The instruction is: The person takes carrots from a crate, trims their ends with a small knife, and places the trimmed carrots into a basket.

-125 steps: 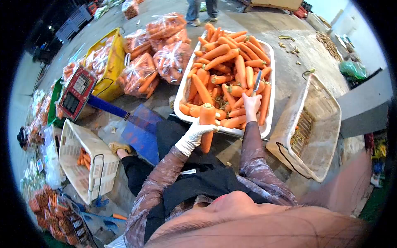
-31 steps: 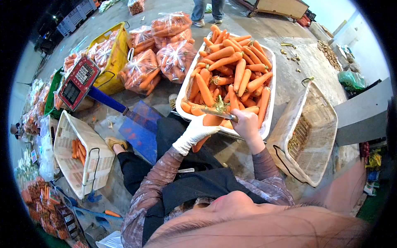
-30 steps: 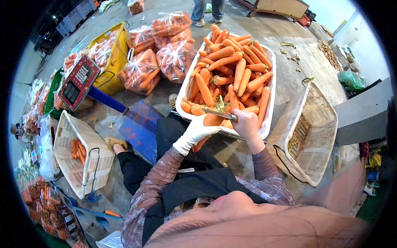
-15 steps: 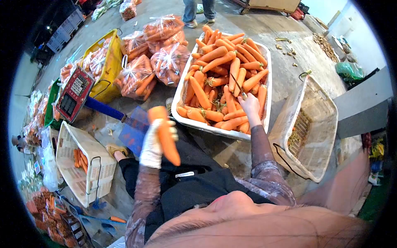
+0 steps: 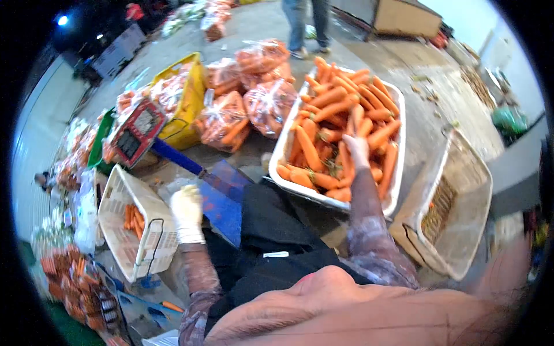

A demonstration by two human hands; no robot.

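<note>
My left hand (image 5: 186, 209), in a white glove, is beside the right rim of the left white crate (image 5: 144, 254). No carrot shows in it, and blur hides how its fingers are set. My bare right hand (image 5: 357, 149) reaches over the heaped carrots (image 5: 330, 109) in the large white tub (image 5: 277, 158). Its fingers are blurred against the carrots, and the knife cannot be made out. A few loose carrots (image 5: 134, 221) lie inside the left crate.
A red scale display (image 5: 138, 131) stands on a blue post beside a blue platform (image 5: 222, 202). Bagged carrots (image 5: 270, 106) and a yellow crate (image 5: 187, 109) are behind. An off-white crate (image 5: 461, 213) lies at right. A person's legs (image 5: 306, 26) show at the top.
My left hand has moved left towards the left crate, and the large carrot it held no longer shows in it. The view has shifted. My right hand stays over the tub, its knife no longer visible.
</note>
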